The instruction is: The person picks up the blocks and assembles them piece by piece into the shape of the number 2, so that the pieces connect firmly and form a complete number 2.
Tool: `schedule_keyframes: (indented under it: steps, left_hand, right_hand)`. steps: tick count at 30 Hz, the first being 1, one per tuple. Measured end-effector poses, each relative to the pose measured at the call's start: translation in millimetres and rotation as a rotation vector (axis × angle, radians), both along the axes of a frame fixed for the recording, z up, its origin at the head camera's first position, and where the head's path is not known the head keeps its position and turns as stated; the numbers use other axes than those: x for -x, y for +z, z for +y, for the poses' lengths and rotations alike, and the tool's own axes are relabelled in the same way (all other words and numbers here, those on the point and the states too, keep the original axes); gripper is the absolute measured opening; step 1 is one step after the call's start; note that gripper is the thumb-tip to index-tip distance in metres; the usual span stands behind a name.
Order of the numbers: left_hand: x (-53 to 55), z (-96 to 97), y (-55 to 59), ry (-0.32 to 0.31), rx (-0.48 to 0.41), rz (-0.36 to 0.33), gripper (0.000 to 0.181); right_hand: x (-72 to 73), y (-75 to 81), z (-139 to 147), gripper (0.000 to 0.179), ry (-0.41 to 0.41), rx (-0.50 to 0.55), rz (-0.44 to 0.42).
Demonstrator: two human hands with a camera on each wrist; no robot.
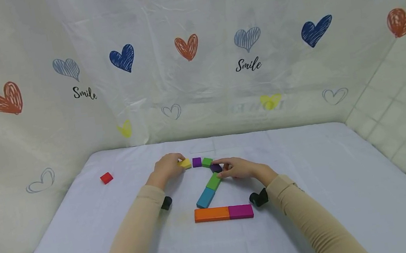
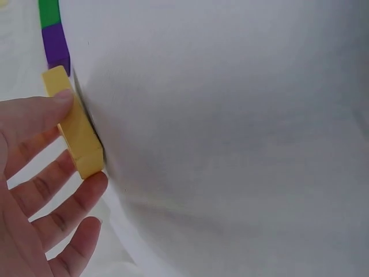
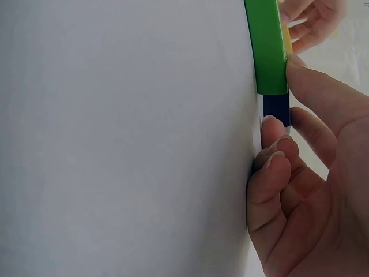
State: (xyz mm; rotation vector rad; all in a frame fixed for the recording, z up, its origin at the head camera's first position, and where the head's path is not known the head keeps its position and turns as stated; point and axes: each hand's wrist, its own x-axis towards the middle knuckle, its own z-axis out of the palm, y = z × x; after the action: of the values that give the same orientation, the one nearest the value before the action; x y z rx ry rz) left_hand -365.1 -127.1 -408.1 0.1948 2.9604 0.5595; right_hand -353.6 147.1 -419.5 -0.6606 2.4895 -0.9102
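Observation:
My left hand [image 1: 169, 165] pinches a yellow block [image 2: 81, 124], thumb on top and fingers beneath, at the left end of a curved row. Beside it in the row lie a purple block [image 1: 197, 162] and a green block [image 1: 207, 162]. My right hand [image 1: 241, 168] reaches in from the right. Its index finger touches near a dark purple block [image 1: 216, 168], and the thumb touches a longer green block [image 3: 270, 55]. In the right wrist view its other fingers are bent beside the cloth. A blue block [image 1: 205, 197] continues the line below the green one.
An orange block [image 1: 211, 214] and a magenta block [image 1: 241, 211] lie end to end nearer me. A red block [image 1: 106, 178] lies alone at the far left. White cloth covers the table [image 1: 68, 251], and a sheet printed with hearts [image 1: 187, 48] hangs behind.

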Motion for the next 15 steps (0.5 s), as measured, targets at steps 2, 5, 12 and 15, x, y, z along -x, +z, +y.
schedule_keyframes:
  steps: [2,5,12,15]
  left_hand:
    - [0.4,0.7,-0.2,0.004,-0.001,-0.003,0.036]
    - [1.1,1.1,-0.7,0.007,-0.001,-0.003,0.036]
    - [-0.2,2.8,0.7,0.003,0.007,0.001,0.036]
    - [-1.4,4.0,1.3,0.007,0.007,-0.005,0.035]
  right_hand:
    - [-0.3,0.3,-0.2,0.062,-0.005,-0.001,-0.002]
    - [-0.9,0.7,-0.5,0.062,-0.010,-0.003,-0.002]
    - [-1.9,0.2,-0.4,0.061,-0.016,-0.004,0.000]
    - [-2.2,0.1,-0.6,0.061,-0.020,-0.006,-0.001]
